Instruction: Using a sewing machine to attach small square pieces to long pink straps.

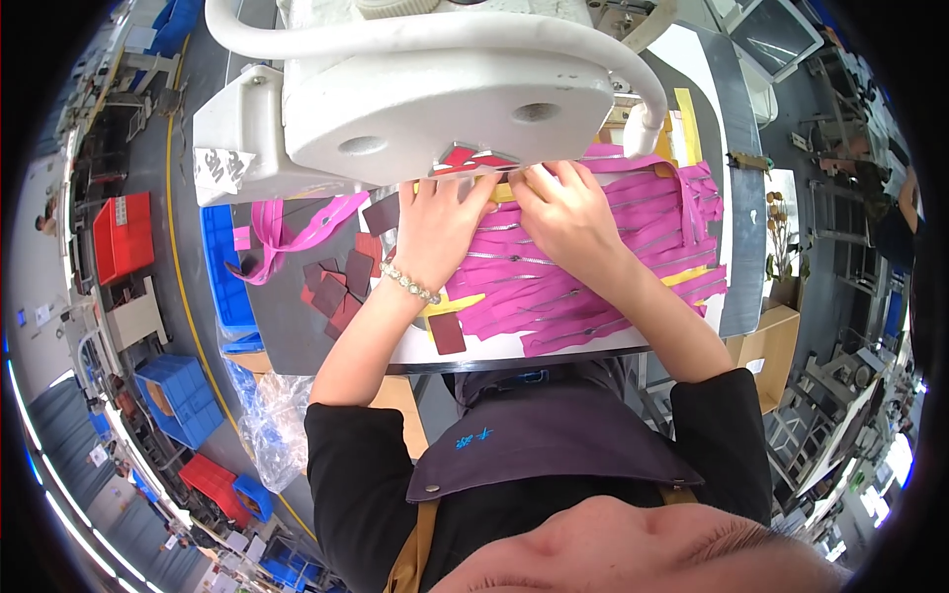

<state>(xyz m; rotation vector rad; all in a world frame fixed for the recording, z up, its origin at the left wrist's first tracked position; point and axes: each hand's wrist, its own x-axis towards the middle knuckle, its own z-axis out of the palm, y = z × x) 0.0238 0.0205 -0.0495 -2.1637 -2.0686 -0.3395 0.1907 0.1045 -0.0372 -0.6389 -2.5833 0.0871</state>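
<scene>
Both of my hands reach close together under the front of a white sewing machine head [450, 109]. My left hand [435, 227], with a beaded bracelet at the wrist, has its thumb and forefinger drawn together. My right hand [568, 217] is bent, its fingertips pinched beside the left ones. The machine head partly hides the fingertips and whatever they hold. Beneath and right of my hands lie many pink zipper strips [539, 282] with metal teeth, spread across the table. Dark red leather-like patches [341, 287] lie loose left of my left forearm; a single patch [448, 333] sits by the front edge.
A pink zipper length [287, 237] curls on the table's left side. Yellow strips [687, 128] show under the zippers. A blue bin [225, 267] stands against the left edge, with clear plastic wrap [277, 425] below. A cardboard box [771, 356] is at the right.
</scene>
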